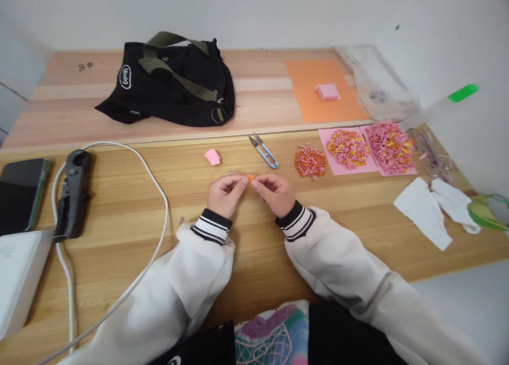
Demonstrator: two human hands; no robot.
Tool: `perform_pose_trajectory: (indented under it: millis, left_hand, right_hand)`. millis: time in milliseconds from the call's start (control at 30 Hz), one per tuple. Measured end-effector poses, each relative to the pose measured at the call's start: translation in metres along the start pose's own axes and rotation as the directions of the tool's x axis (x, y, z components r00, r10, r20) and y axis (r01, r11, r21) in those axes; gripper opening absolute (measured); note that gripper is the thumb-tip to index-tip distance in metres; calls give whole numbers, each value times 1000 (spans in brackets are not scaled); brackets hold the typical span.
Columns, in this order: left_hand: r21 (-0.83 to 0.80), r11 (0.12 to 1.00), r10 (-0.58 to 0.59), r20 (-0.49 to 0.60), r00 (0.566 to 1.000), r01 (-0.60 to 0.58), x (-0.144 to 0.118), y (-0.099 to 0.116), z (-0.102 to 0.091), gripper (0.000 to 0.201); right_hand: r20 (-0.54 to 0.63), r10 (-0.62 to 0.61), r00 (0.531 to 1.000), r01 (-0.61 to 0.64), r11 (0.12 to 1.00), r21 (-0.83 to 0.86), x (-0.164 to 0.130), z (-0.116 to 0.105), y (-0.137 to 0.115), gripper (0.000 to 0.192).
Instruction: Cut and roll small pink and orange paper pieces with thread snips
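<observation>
Between both hands, just above the wooden table, is a small piece of orange paper [250, 178]. My left hand [225, 193] pinches one side of it with thumb and forefinger. On the other side my right hand [275, 194] pinches it the same way, and most of the piece is hidden by the fingertips. A few small pink paper slips [212, 157] lie behind my left hand. Blue-handled thread snips [264, 152] rest beyond my right hand, blades pointing away. To their right sits a pile of small orange and pink folded pieces [309, 161].
Two bigger heaps of pink and yellow pieces [348, 149] lie on pink sheets. At the back are a black bag [178, 84] and an orange sheet [310, 97] bearing a pink paper stack [327, 92]. A white cable [159, 190], phone [22, 193] and white tissues [423, 211] flank my arms.
</observation>
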State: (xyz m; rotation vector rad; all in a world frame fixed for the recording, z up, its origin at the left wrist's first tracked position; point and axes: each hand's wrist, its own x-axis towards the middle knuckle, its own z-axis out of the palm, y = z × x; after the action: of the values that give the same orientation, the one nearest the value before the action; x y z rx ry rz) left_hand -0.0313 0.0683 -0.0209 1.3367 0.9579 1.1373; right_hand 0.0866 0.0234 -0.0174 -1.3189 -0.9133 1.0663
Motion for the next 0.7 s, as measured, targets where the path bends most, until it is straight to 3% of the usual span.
perform_pose_trajectory:
  millis: [700]
  left_hand:
    - [-15, 1000, 10, -17, 1000, -10, 1, 1, -1, 12]
  right_hand:
    - [-5, -14, 1000, 14, 1000, 24, 0, 1, 1, 28]
